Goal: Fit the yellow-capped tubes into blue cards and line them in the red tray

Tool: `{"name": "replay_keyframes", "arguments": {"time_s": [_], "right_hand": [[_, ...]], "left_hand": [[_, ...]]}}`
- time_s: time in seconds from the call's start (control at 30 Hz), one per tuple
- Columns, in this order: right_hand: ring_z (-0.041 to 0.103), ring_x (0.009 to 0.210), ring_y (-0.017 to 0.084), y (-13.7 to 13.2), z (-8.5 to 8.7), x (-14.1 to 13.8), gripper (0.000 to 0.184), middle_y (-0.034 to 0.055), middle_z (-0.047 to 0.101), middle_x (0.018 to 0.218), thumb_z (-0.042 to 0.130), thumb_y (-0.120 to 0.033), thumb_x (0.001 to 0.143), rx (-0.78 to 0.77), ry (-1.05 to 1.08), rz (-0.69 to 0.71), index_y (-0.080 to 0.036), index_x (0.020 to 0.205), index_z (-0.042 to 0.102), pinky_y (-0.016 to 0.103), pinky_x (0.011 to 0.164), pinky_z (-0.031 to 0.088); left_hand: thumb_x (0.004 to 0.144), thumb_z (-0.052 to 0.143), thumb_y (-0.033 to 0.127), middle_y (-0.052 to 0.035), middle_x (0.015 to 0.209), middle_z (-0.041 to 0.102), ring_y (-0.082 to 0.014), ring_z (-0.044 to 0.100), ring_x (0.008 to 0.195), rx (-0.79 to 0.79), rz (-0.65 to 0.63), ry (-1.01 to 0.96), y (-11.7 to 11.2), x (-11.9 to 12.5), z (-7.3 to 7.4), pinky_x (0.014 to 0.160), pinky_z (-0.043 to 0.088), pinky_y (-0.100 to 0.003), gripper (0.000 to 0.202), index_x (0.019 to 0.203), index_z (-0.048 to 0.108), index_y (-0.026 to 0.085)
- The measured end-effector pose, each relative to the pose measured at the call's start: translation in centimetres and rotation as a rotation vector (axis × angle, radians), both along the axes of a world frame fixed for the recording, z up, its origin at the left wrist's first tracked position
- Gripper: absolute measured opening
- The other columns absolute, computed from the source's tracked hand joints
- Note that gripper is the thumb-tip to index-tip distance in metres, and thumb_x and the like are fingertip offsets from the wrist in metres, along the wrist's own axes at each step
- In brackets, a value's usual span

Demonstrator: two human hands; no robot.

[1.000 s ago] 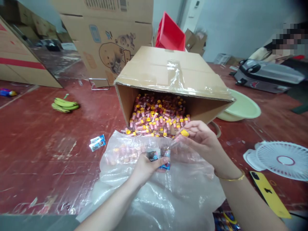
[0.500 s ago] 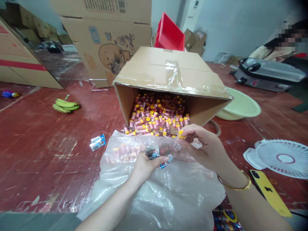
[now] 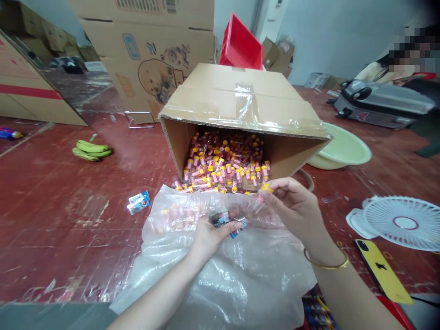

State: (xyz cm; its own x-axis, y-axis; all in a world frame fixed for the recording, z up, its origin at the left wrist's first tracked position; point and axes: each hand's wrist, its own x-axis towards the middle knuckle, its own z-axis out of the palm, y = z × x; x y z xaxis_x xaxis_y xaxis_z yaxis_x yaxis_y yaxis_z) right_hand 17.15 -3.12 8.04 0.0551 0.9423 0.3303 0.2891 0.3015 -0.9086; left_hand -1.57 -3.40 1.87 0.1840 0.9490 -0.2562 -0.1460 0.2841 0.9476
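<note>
My left hand point(image 3: 209, 236) is closed on small printed cards point(image 3: 223, 217), pinched between thumb and fingers. My right hand point(image 3: 295, 206) grips a small clear tube with a yellow cap point(image 3: 263, 192), its lower end angled toward the cards. Both hands hover over a clear plastic bag point(image 3: 227, 270) spread on the red floor. Just beyond them a cardboard box point(image 3: 240, 98) lies on its side, its open mouth spilling several yellow-capped tubes point(image 3: 223, 167).
A loose card point(image 3: 138, 202) lies on the floor at left, bananas point(image 3: 91, 150) farther left. A pale basin point(image 3: 343, 149), a white fan point(image 3: 398, 222) and a yellow phone point(image 3: 383, 270) sit at right. Big cartons point(image 3: 151, 50) and a red bin point(image 3: 240, 43) stand behind; another person sits far right.
My right hand dipped toward the cards with the tube, then lifted slightly again. The cards in my left hand tilted a little. The view shifted slightly.
</note>
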Motion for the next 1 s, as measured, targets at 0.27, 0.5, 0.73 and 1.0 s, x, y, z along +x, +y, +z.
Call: {"name": "replay_keyframes", "arguments": {"time_s": [0.27,0.5,0.73,1.0], "right_hand": [[0.054,0.068,0.010,-0.4,0.4,-0.2,0.007,0.0002,0.059,0.081,0.062,-0.020,0.085,0.104,-0.308,0.025,-0.020,0.089,0.057,0.025,0.062,0.046],[0.053,0.067,0.011,-0.3,0.1,-0.3,0.007,0.0008,0.059,0.081,0.062,-0.022,0.085,0.082,-0.290,0.021,-0.020,0.088,0.056,0.026,0.061,0.046],[0.054,0.067,0.012,-0.6,0.8,-0.5,0.006,0.0012,0.059,0.080,0.061,-0.022,0.086,0.106,-0.334,0.044,-0.020,0.088,0.055,0.026,0.061,0.046],[0.053,0.065,0.012,-0.7,0.8,-0.8,0.006,0.0008,0.058,0.077,0.061,-0.023,0.086,0.117,-0.367,0.037,-0.020,0.087,0.055,0.027,0.060,0.045]], "left_hand": [[0.056,0.084,0.038,-0.0019,0.065,0.069,-0.0176,0.061,0.061,0.023,0.020,0.036,0.0,0.2,0.0,0.067,0.052,-0.031,0.031,0.075,0.072,0.017],[0.067,0.077,0.038,-0.0037,0.071,0.071,-0.0197,0.063,0.067,0.078,-0.009,0.078,-0.3,0.4,0.0,0.066,0.052,-0.030,0.023,0.076,0.072,0.017],[0.069,0.075,0.034,-0.0065,0.084,0.074,-0.0223,0.066,0.079,0.072,-0.035,0.064,-0.5,0.6,-0.2,0.074,0.052,-0.032,0.023,0.084,0.073,0.017],[0.063,0.079,0.032,-0.0069,0.090,0.076,-0.0237,0.068,0.085,0.030,0.008,0.058,-0.4,0.7,-0.1,0.081,0.052,-0.035,0.027,0.086,0.072,0.018]]}}
